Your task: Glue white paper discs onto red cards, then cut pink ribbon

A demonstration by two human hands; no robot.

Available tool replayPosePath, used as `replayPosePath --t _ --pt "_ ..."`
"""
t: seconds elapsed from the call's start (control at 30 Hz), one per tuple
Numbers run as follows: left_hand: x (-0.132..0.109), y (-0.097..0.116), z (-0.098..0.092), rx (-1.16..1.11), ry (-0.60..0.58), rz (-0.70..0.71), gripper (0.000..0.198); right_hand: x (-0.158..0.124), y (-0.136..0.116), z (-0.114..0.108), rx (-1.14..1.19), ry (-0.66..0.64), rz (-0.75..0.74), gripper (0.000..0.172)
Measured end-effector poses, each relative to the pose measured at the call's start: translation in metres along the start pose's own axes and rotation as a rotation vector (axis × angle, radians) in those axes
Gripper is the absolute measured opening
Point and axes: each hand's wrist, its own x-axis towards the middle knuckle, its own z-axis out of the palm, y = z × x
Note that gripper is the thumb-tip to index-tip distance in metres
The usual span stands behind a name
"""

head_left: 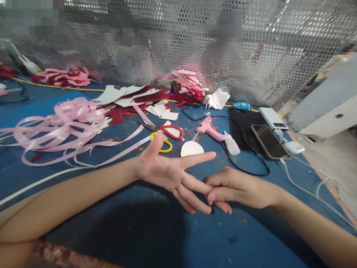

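Note:
My left hand [167, 171] is palm up above the blue table, thumb raised and fingers spread, with nothing in it. My right hand [240, 190] has its thumb and fingers closed around the end of a finger of my left hand. Just beyond the left hand lie scissors [170, 132] with one red and one yellow handle loop. A white paper disc [192, 148] is close behind the left index finger. Past it rests a pink glue gun [209, 128], its nozzle toward the left, beside a small white bottle [232, 145].
Pink ribbon [75, 111] sprawls in loops at the left. Red and white strips [131, 96] lie behind it. At the right are a phone [269, 141], a power bank [273, 118] and cables. A perforated metal sheet [173, 41] rises behind the table [134, 230].

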Motion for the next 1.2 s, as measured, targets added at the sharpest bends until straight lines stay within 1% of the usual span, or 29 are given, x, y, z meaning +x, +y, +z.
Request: replayPosePath --t 0.1,0.17,0.27,0.33,0.4,0.47,0.6,0.63,0.67,0.8,0.9,0.97,1.07,1.2 --pt "-0.003 0.003 0.005 0.001 -0.043 0.062 0.096 0.003 0.004 0.004 -0.012 0.179 0.018 0.036" --pt "-0.003 0.001 0.006 -0.005 -0.032 0.095 0.096 0.006 0.009 0.005 -0.025 0.306 0.044 0.040" --pt "0.002 -0.006 0.003 -0.012 0.033 0.110 0.103 0.011 0.016 0.006 -0.131 0.412 0.065 0.048" --pt "0.006 -0.010 -0.001 -0.019 0.022 0.121 0.102 0.011 0.017 0.007 -0.191 0.441 0.052 0.050" --pt "0.009 -0.012 -0.005 -0.032 -0.024 0.142 0.099 0.010 0.014 0.008 -0.181 0.410 0.014 0.049" --pt "0.011 -0.013 -0.009 -0.059 -0.095 0.156 0.099 0.007 0.009 0.009 -0.112 0.312 -0.026 0.047" --pt "0.015 -0.017 -0.011 -0.115 -0.325 0.130 0.100 0.001 -0.001 0.012 -0.004 0.112 -0.080 0.046" --pt "0.015 -0.018 -0.011 -0.115 -0.359 0.118 0.100 0.000 -0.003 0.012 0.019 0.068 -0.079 0.045" --pt "0.015 -0.020 -0.010 -0.112 -0.372 0.110 0.100 0.000 -0.004 0.013 0.048 0.029 -0.074 0.044" --pt "0.014 -0.027 -0.006 -0.118 -0.366 0.103 0.102 -0.001 -0.004 0.016 0.215 -0.101 -0.048 0.042" --pt "0.014 -0.029 -0.005 -0.135 -0.366 0.103 0.104 0.000 -0.002 0.019 0.383 -0.163 -0.037 0.038" --pt "0.015 -0.030 -0.005 -0.147 -0.371 0.114 0.103 0.001 0.000 0.020 0.452 -0.188 -0.071 0.036" --pt "0.016 -0.031 -0.005 -0.167 -0.396 0.132 0.100 0.002 0.001 0.021 0.471 -0.206 -0.153 0.037" --pt "0.018 -0.033 -0.004 -0.182 -0.415 0.138 0.101 0.004 -0.001 0.021 0.469 -0.238 -0.133 0.041"
